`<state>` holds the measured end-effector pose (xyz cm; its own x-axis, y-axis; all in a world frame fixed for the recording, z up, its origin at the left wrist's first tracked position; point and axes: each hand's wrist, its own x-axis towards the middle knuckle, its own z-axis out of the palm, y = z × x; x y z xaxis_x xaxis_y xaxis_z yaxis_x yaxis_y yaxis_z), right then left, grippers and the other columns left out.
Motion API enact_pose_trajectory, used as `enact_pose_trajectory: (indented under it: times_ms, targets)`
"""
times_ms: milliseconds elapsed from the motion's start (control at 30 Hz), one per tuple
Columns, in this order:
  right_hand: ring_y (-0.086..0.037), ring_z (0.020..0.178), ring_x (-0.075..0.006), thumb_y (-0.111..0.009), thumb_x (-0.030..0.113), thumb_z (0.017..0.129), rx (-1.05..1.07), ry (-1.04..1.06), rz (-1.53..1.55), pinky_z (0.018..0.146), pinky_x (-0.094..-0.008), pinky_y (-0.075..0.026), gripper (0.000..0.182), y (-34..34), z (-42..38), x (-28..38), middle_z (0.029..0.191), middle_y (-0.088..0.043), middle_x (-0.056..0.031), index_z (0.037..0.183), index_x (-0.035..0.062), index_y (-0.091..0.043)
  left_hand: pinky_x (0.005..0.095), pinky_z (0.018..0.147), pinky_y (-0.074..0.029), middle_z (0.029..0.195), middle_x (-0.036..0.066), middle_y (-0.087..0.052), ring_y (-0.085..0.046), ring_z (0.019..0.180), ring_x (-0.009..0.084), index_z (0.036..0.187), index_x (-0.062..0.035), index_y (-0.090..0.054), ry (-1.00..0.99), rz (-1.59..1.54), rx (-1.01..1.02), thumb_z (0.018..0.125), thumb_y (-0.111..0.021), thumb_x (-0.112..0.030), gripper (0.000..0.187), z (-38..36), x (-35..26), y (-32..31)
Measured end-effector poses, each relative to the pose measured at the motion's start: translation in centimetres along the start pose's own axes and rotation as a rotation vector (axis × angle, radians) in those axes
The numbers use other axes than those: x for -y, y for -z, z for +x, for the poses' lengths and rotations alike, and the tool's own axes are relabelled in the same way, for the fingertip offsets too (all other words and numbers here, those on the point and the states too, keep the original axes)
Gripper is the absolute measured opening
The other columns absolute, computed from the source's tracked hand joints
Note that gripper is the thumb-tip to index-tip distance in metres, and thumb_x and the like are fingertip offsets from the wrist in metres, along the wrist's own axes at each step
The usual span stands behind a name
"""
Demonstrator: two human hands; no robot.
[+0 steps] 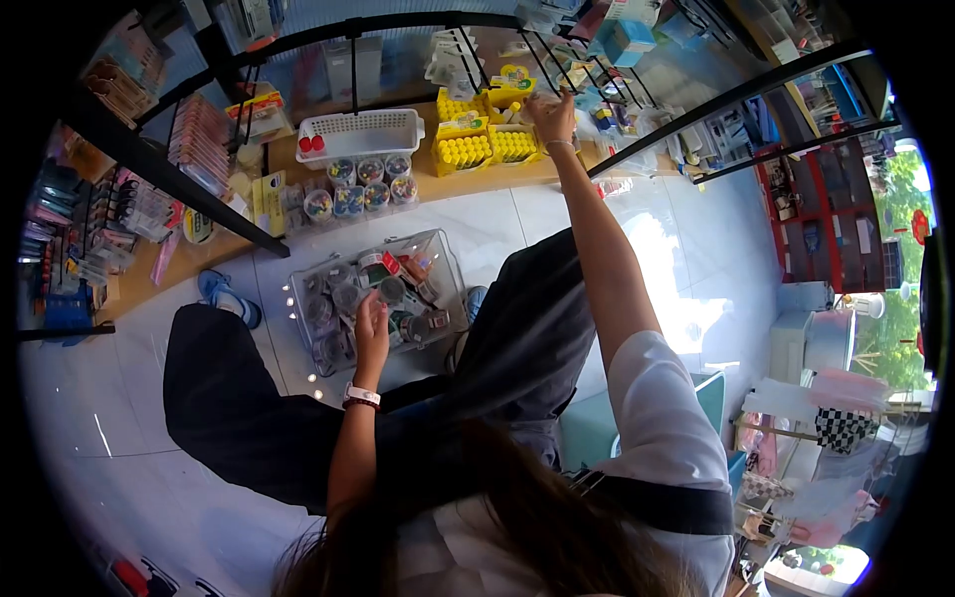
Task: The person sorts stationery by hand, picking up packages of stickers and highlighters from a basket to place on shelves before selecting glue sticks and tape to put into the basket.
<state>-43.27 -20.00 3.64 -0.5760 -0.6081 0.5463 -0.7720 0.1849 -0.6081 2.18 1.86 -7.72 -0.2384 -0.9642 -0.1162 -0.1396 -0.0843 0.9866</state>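
Observation:
My right hand (554, 118) reaches out to the shelf, just right of the yellow display boxes (465, 152) packed with yellow-capped sticks. Its fingers are curled around something pale or see-through that I cannot make out. My left hand (371, 330) is over a clear plastic bin (454, 261) on the floor, fingers pointing up and loosely extended. Next to those fingers, clear lidded jars (348, 298) and other small packs fill the bin. Whether the left fingers touch a jar is hard to tell.
On the low wooden shelf stand a white basket (383, 131) with red items and several jars of colourful pieces (348, 202). Black rack posts (189, 179) rise at its front. A teal container (589, 430) is by my right side. Hanging packs fill the racks above.

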Motion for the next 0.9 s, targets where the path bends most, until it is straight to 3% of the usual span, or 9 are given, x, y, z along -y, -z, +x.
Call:
enact_pose_trajectory:
  times_ms: [267, 333, 433, 467, 533, 600, 767, 800, 900]
  targets:
    - [-0.050, 0.105, -0.0253, -0.084, 0.037, 0.051, -0.010, -0.218, 0.270, 0.088, -0.0300, -0.040, 0.104, -6.4, 6.9, -1.6, 0.117, -0.047, -0.0191, 0.126, -0.0066, -0.029, 0.0324, 0.086, -0.043, 0.119, 0.014, -0.049, -0.054, 0.104, 0.0238, 0.123, -0.0032, -0.042, 0.041, -0.006, -0.076, 0.090, -0.047, -0.014, 0.035, 0.1, 1.7, -1.0]
    - [-0.051, 0.104, -0.0222, -0.085, 0.032, 0.051, -0.020, -0.348, 0.595, 0.088, -0.0307, -0.042, 0.093, -7.9, 5.5, 0.5, 0.115, -0.050, -0.0186, 0.120, -0.0078, -0.039, 0.0325, 0.087, -0.043, 0.119, 0.015, -0.049, -0.054, 0.104, 0.0240, 0.123, -0.0030, -0.042, 0.061, 0.018, -0.081, 0.090, -0.048, -0.014, 0.035, 0.1, 1.3, 1.1]
    - [-0.053, 0.096, -0.0233, -0.086, 0.032, 0.050, 0.000, -0.231, 0.414, 0.080, -0.0360, -0.046, 0.084, -12.7, 9.8, -4.9, 0.110, -0.054, -0.0151, 0.113, -0.0073, -0.049, 0.0318, 0.085, -0.044, 0.114, 0.015, -0.053, -0.054, 0.104, 0.0237, 0.120, -0.0023, -0.045, -0.053, 0.137, -0.148, 0.089, -0.050, -0.015, 0.034, 1.4, 3.4, 0.3]
    - [-0.052, 0.097, -0.0226, -0.086, 0.033, 0.049, 0.104, -0.558, 0.296, 0.080, -0.0352, -0.045, 0.090, -11.2, 9.4, -2.0, 0.113, -0.053, -0.0151, 0.118, -0.0065, -0.045, 0.0296, 0.087, -0.042, 0.117, 0.012, -0.053, -0.053, 0.106, 0.0205, 0.121, -0.0025, -0.045, 0.020, 0.056, -0.105, 0.091, -0.049, -0.018, 0.034, 1.6, 1.2, 0.8]
    - [-0.052, 0.098, -0.0264, -0.079, 0.027, 0.059, 0.093, -0.619, 0.361, 0.079, -0.0372, -0.045, 0.081, -11.9, 7.7, -3.0, 0.115, -0.050, -0.0173, 0.120, -0.0066, -0.037, 0.0285, 0.078, -0.045, 0.111, 0.011, -0.056, -0.058, 0.094, 0.0196, 0.116, -0.0044, -0.050, 0.052, 0.169, -0.152, 0.088, -0.052, -0.015, 0.029, 0.9, 0.9, 1.3]
    - [-0.052, 0.098, -0.0276, -0.074, 0.023, 0.063, 0.050, -0.680, 0.380, 0.079, -0.0378, -0.045, 0.073, -11.6, 5.3, -2.0, 0.114, -0.050, -0.0183, 0.118, -0.0063, -0.037, 0.0344, 0.077, -0.044, 0.101, 0.015, -0.056, -0.055, 0.091, 0.0296, 0.109, -0.0044, -0.053, -0.003, 0.223, -0.213, 0.082, -0.056, -0.010, 0.027, 0.9, 2.5, 1.6]
    - [-0.051, 0.099, -0.0306, -0.063, 0.011, 0.072, -0.195, -0.750, 0.343, 0.078, -0.0392, -0.045, 0.052, -7.9, -6.2, 2.4, 0.110, -0.048, -0.0208, 0.113, -0.0054, -0.035, 0.0423, 0.084, -0.036, 0.096, 0.016, -0.051, -0.047, 0.096, 0.0338, 0.098, -0.0034, -0.054, -0.103, 0.562, -0.498, 0.072, -0.058, -0.005, 0.026, 1.3, 3.7, 1.6]
    - [-0.053, 0.093, -0.0283, -0.057, 0.005, 0.075, -0.305, -0.613, 0.466, 0.079, -0.0366, -0.044, 0.043, -6.9, -9.6, 3.6, 0.102, -0.050, -0.0208, 0.112, -0.0037, -0.036, 0.0428, 0.085, -0.035, 0.097, 0.017, -0.051, -0.045, 0.098, 0.0342, 0.099, -0.0029, -0.053, -0.072, 0.580, -0.525, 0.071, -0.059, -0.004, 0.029, 1.2, 4.0, 1.6]
    - [-0.050, 0.072, -0.0195, -0.048, 0.001, 0.080, -0.153, -0.345, 0.387, 0.068, -0.0326, -0.043, 0.028, -5.5, -19.5, 5.2, 0.088, -0.050, -0.0133, 0.107, -0.0017, -0.040, 0.0433, 0.086, -0.034, 0.099, 0.017, -0.050, -0.044, 0.098, 0.0348, 0.101, -0.0020, -0.051, -0.053, 0.598, -0.621, 0.069, -0.059, -0.002, 0.033, 1.0, 3.7, 1.8]
